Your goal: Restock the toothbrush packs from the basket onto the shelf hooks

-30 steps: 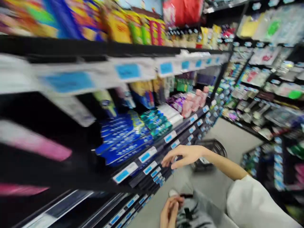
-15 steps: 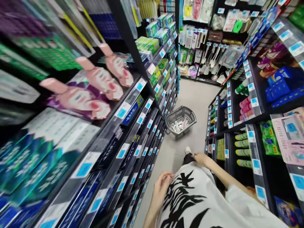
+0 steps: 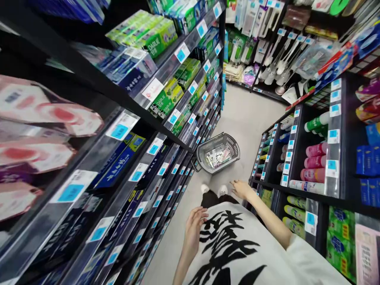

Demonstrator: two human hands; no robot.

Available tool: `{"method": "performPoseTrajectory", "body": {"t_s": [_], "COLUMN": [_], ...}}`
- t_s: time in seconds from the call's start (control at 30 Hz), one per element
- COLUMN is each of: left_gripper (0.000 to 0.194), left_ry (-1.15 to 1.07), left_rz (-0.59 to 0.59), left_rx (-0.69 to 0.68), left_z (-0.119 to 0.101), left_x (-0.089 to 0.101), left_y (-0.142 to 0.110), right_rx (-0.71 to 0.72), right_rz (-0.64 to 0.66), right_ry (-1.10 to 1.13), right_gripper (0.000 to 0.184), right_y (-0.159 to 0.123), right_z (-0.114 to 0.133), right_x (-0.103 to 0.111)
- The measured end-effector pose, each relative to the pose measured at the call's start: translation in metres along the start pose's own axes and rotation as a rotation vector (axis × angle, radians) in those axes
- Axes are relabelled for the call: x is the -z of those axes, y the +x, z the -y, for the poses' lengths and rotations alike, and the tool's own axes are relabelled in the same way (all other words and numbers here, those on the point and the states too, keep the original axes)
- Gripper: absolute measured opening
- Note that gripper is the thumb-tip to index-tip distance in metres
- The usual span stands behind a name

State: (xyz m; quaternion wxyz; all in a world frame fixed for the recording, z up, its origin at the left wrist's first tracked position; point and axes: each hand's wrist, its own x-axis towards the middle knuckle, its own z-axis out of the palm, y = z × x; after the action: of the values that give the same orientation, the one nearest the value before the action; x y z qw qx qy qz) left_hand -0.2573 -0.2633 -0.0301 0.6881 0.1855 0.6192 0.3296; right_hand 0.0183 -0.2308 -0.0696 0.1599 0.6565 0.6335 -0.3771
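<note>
Beside the front of the white shirt (image 3: 225, 221), my left hand (image 3: 194, 223) hangs with loosely bent fingers and holds nothing. My right hand (image 3: 242, 190) is stretched forward and low, its fingers apart and nothing in them, just beyond the shirt's hem. A grey shopping basket (image 3: 204, 158) stands on the floor ahead of my shoes. Inside it lie several small packages (image 3: 219, 156), too small to name. Neither hand touches the basket; my right hand is the nearer one.
Shelves of boxed toothpaste (image 3: 166, 99) with price tags run along the left. On the right, a shelf unit (image 3: 332, 174) holds bottles (image 3: 314, 162) and green packs (image 3: 341, 237). Hanging kitchen tools (image 3: 282, 59) fill the far rack. Pale floor (image 3: 246, 111) runs between.
I have moved forward along the aisle, so the shelves and basket are closer. My right hand has opened out away from the dark trousers. Both shoes now show.
</note>
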Motion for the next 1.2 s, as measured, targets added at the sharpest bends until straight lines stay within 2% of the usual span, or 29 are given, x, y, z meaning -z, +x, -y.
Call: {"method": "performPoseTrajectory", "body": {"t_s": [0.13,0.27,0.4,0.5,0.6,0.7,0.8,0.9,1.03,1.1,1.2], "left_gripper": [0.045,0.046,0.047,0.039,0.026,0.017,0.016,0.02,0.03,0.037,0.061], "left_ry": [0.074,0.195,0.395,0.593,0.802,0.976,1.096,1.174,1.252,1.288,1.333], "left_rz": [-0.042,0.005,0.094,0.128,0.146,0.195,0.267,0.277,0.202,0.143,0.045], "left_rx": [0.026,0.028,0.015,0.006,0.003,0.06,0.165,0.26,0.37,0.411,0.412], "left_z": [-0.007,-0.029,-0.048,-0.055,-0.053,-0.042,-0.015,0.031,0.118,0.165,0.232], "left_x": [-0.012,-0.024,-0.042,-0.058,-0.072,-0.086,-0.098,-0.108,-0.111,-0.109,-0.105], "left_y": [0.032,0.091,0.178,0.253,0.324,0.389,0.452,0.52,0.618,0.666,0.732], "right_rx": [0.019,0.004,-0.057,-0.115,-0.174,-0.186,-0.235,-0.34,-0.442,-0.437,-0.39], "right_rz": [-0.002,-0.017,-0.031,-0.04,-0.053,-0.056,-0.047,-0.007,0.079,0.098,0.095], "right_ry": [0.042,0.121,0.217,0.297,0.396,0.542,0.691,0.772,0.787,0.79,0.824], "right_gripper": [0.044,0.043,0.044,0.049,0.054,0.054,0.049,0.045,0.04,0.041,0.048], "right_y": [0.044,0.07,0.085,0.105,0.14,0.195,0.272,0.363,0.49,0.55,0.626], "right_z": [-0.012,-0.016,-0.024,-0.034,-0.046,-0.059,-0.078,-0.109,-0.161,-0.186,-0.216], "right_x": [0.032,0.058,0.072,0.072,0.064,0.046,0.016,-0.029,-0.1,-0.137,-0.191]}}
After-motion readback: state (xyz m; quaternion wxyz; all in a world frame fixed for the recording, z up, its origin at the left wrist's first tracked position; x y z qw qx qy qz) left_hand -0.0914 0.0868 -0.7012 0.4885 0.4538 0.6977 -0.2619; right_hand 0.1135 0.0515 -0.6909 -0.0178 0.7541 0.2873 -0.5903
